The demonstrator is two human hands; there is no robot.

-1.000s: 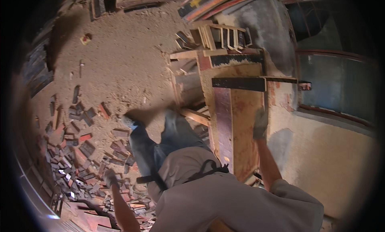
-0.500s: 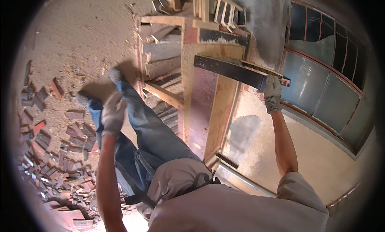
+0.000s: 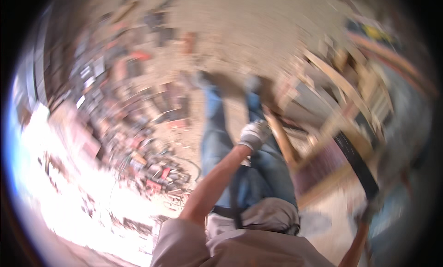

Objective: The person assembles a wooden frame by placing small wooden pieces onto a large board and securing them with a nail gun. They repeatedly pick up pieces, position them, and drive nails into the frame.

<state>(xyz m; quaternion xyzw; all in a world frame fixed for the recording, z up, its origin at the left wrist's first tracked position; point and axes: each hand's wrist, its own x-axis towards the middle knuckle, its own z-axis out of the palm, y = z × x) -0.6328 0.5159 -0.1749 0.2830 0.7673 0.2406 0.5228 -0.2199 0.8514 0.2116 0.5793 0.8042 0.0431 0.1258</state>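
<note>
- Left hand [image 3: 255,133], pale glove, centre of frame, over the jeans [image 3: 272,164]; cannot tell whether open or closed.
- Right hand [image 3: 369,209], lower right, at the lower end of the black board [image 3: 356,163]; blur hides whether it grips.
- Black board: long, straight, flat, slanting across the right of frame.
- Wooden frame [image 3: 323,167], right of centre: open-sided, blurred boards inside.
- Wood offcuts [image 3: 134,142], left: dark and reddish, heaped loosely.
- Yellow marking [image 3: 376,32], upper right: unreadable.
</note>
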